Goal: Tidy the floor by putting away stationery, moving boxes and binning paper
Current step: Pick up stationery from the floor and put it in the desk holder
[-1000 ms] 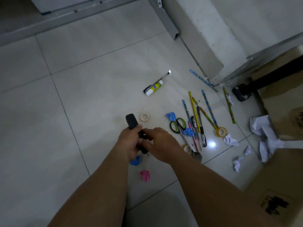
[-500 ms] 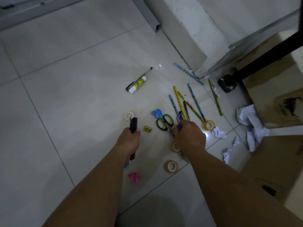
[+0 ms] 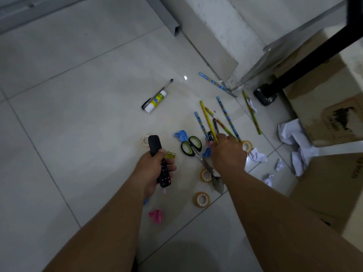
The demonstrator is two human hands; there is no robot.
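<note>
My left hand (image 3: 155, 167) is closed around a black oblong case (image 3: 154, 144) whose lower end has small dots. My right hand (image 3: 227, 154) reaches over a fan of pencils (image 3: 206, 116) on the white tile floor, its fingers closed on their near ends. Green-handled scissors (image 3: 191, 146) lie between my hands, their blades partly under my right forearm. Tape rolls (image 3: 201, 199) lie near my right arm. A glue stick (image 3: 156, 101) and a pen (image 3: 157, 94) lie farther off. Crumpled white paper (image 3: 294, 138) lies at the right.
Cardboard boxes (image 3: 324, 107) stand at the right behind a black table leg (image 3: 275, 89). A lone blue pencil (image 3: 216, 84) lies by the wall corner, a yellow-green one (image 3: 252, 114) near the leg. Small blue (image 3: 181, 135) and pink (image 3: 155, 215) bits and a yellow sharpener (image 3: 170, 154) dot the floor.
My right hand left the black case and moved right onto the pencils, closing on their ends. My left hand kept hold of the case.
</note>
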